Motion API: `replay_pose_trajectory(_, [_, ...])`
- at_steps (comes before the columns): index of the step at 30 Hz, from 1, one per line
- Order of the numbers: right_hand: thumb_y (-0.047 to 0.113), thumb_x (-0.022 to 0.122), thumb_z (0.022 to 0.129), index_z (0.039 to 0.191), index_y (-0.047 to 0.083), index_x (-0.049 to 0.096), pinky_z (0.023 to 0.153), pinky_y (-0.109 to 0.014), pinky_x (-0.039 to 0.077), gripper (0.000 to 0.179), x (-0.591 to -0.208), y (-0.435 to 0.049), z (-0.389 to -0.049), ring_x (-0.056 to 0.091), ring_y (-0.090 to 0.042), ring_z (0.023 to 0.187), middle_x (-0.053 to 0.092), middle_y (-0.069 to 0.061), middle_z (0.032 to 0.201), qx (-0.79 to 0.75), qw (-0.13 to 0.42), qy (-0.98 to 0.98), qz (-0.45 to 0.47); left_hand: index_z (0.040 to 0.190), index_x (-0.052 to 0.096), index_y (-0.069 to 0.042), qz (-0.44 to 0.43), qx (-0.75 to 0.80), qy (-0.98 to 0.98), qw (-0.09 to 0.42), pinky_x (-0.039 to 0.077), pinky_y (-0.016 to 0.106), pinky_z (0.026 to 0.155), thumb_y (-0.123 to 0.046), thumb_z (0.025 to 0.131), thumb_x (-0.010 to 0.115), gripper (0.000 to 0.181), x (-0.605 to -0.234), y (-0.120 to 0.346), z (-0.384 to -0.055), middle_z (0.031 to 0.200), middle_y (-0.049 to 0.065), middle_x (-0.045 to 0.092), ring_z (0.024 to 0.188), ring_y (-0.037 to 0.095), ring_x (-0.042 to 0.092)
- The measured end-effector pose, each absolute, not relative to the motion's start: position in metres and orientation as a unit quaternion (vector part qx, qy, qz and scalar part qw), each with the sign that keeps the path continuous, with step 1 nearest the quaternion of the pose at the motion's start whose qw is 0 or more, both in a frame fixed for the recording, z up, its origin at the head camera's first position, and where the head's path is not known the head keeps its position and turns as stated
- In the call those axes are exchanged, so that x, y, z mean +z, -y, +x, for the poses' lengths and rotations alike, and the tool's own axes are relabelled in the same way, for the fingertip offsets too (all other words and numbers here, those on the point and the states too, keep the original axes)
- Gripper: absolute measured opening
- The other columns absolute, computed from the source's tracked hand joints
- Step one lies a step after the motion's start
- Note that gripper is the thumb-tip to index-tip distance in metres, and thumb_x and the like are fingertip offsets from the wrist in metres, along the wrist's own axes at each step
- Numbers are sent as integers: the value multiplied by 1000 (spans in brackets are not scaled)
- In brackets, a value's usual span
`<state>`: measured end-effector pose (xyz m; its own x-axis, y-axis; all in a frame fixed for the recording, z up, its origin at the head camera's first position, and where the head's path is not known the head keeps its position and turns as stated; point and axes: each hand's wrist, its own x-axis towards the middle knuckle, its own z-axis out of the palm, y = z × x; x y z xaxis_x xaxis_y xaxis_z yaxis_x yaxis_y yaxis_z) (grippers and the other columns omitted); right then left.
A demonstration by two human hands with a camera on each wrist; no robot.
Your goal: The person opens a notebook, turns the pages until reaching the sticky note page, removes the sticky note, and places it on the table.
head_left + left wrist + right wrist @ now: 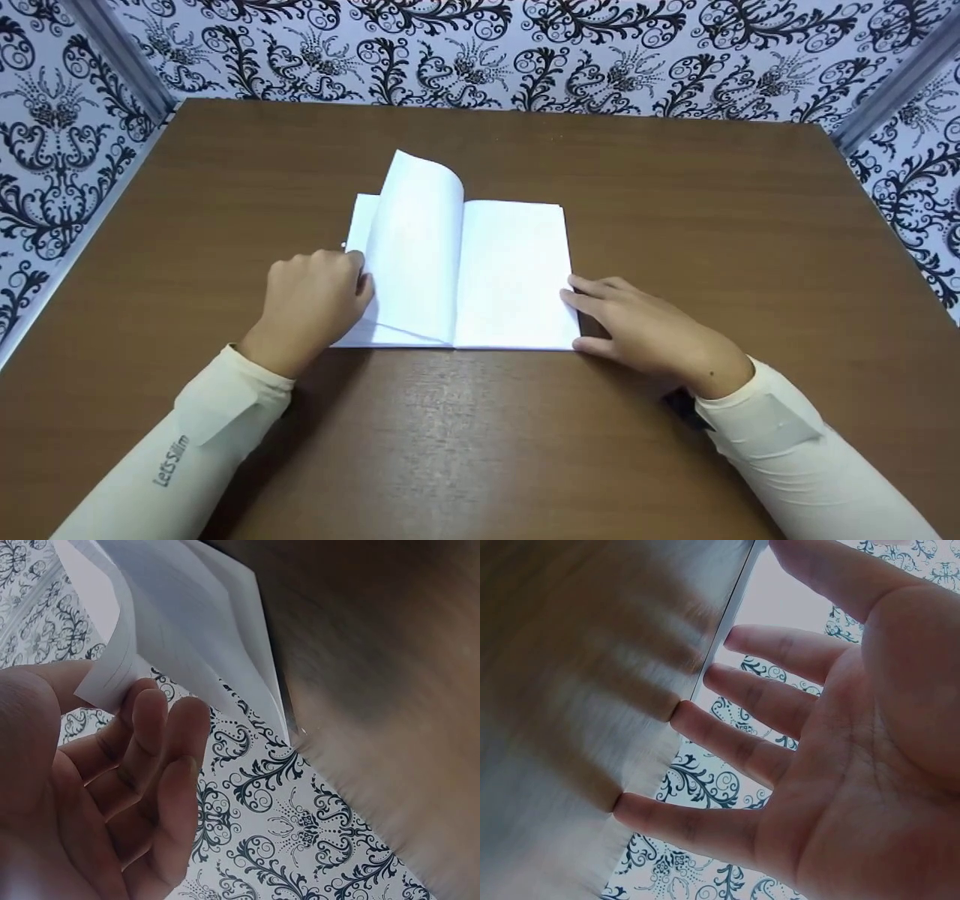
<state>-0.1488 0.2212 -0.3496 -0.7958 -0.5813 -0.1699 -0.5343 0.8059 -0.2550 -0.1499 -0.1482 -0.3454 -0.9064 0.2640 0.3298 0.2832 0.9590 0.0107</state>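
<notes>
An open notebook [516, 277] with blank white pages lies in the middle of the brown table. My left hand [315, 300] is at its left side, pinching the corner of a page [418, 232] between thumb and curled forefinger. That page stands lifted and bowed over the left half of the notebook. In the left wrist view, the page corner [109, 686] sits in the grip, while the other fingers curl below it. On the opposite side, the spread, fairly straight fingers of my right hand [645, 322] touch the notebook's right edge. The right wrist view shows several of its fingertips [682, 716] on the tabletop.
The brown wooden table [465, 435] extends around the notebook on every side. Beyond its far edge stands a wall with black and white scroll-patterned paper [465, 60]. Grey strips [124, 60] run down the wall's corners.
</notes>
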Motion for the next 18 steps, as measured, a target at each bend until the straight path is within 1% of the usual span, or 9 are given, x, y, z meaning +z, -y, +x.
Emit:
replay_pose_trajectory(9, [31, 68, 95, 147, 4, 47, 110, -53, 40, 62, -350, -221, -149, 41, -38, 141, 37, -16, 159, -95, 115, -943, -298, 56, 53, -4, -142, -11, 978, 153, 19, 31, 40, -10, 85, 61, 30, -345, 153, -146, 46, 4, 39, 50, 16, 25])
replay_pose_trajectory(18, [31, 68, 95, 148, 5, 47, 110, -54, 40, 63, -350, -222, -149, 41, -38, 141, 37, -16, 159, -95, 119, -943, -296, 52, 46, -6, -145, -3, 978, 147, 18, 30, 41, -8, 83, 61, 34, -344, 154, -144, 47, 0, 29, 51, 15, 22])
